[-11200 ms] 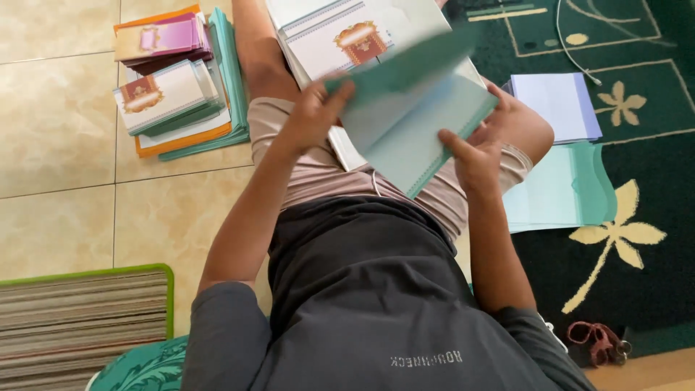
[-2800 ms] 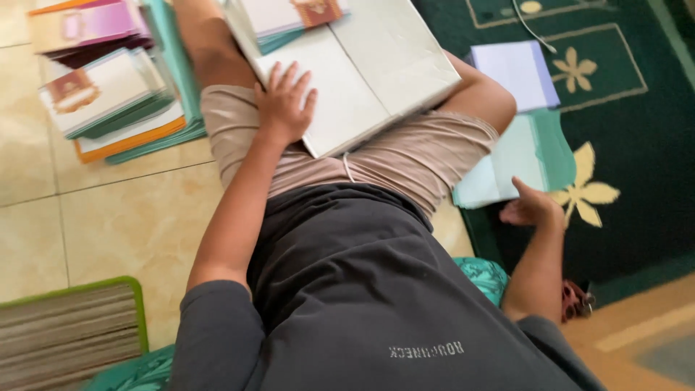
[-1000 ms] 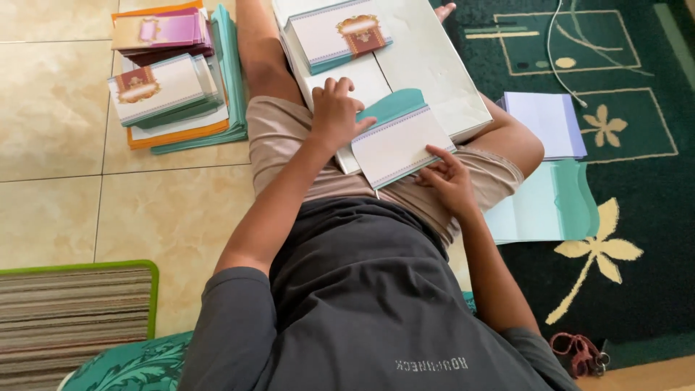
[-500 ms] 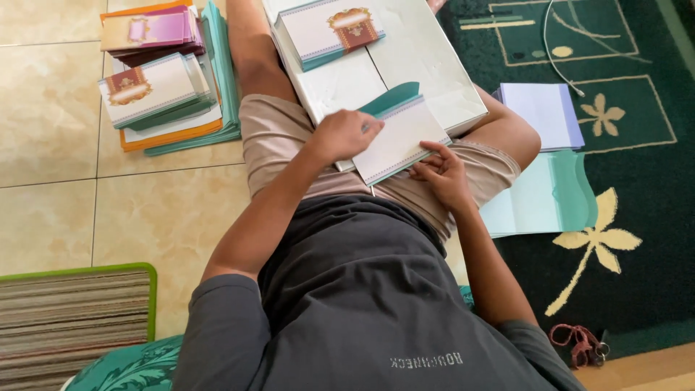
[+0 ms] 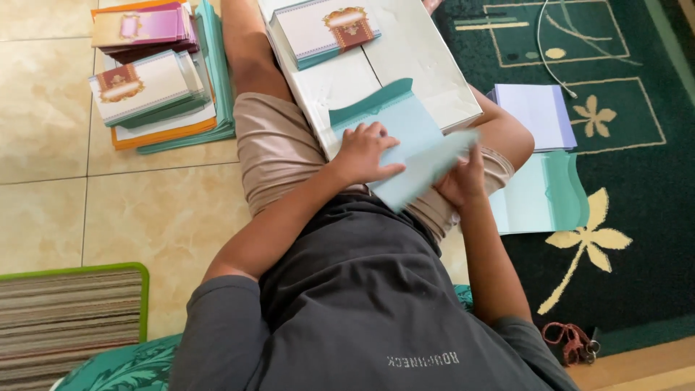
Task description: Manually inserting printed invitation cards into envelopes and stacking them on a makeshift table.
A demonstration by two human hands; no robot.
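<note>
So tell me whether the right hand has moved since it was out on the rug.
Yes. The right hand has come in off the green rug onto the lap, now holding the teal envelope.

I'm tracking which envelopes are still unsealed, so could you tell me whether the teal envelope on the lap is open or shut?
Open: the teal envelope's darker scalloped flap stands raised, while the left hand presses its body.

card stacks (image 5: 156, 80) on tiles, green carpet (image 5: 637, 145), striped mat (image 5: 69, 322)
</note>
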